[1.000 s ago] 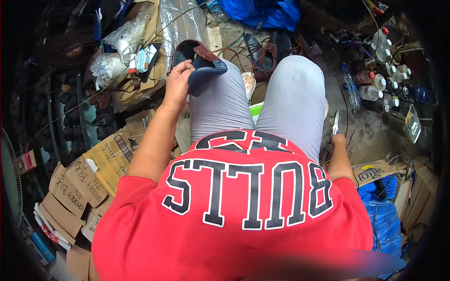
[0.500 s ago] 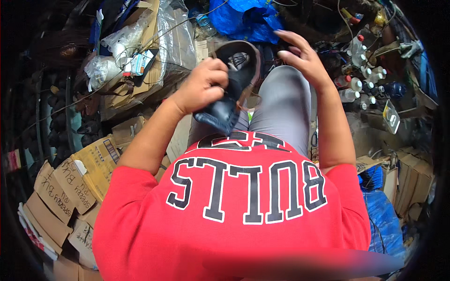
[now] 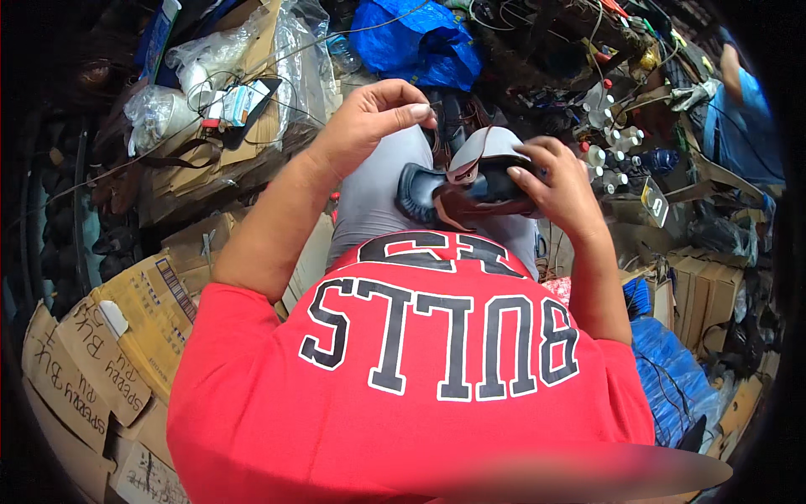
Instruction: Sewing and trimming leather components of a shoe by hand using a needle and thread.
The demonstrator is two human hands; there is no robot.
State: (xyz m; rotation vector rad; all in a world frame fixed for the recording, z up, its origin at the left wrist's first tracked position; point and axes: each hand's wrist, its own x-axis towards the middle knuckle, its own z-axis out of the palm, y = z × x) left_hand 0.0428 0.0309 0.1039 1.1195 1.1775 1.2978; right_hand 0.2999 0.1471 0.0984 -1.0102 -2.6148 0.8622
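Note:
My right hand (image 3: 556, 183) grips the heel end of a dark leather shoe (image 3: 483, 189), which lies sideways over my lap. Its shiny blue-black toe (image 3: 415, 195) points left, and a brown strip runs along its side. From the shoe a thin brown lace (image 3: 480, 149) loops upward. Raised to the shoe's upper left, my left hand (image 3: 378, 122) has thumb and fingers drawn together in a pinch. What sits between those fingertips, if anything, is too small to make out.
Cardboard pieces (image 3: 92, 361) are stacked at the lower left. Plastic bags (image 3: 164, 113) lie at the upper left, a blue plastic sheet (image 3: 416, 42) beyond my knees. Several bottles (image 3: 617, 147) stand at the right. Another person's arm (image 3: 730, 71) shows at the far right.
The shoe has passed from my left hand to my right and turned, its toe now leftward. My left hand has let go and moved up and away from it.

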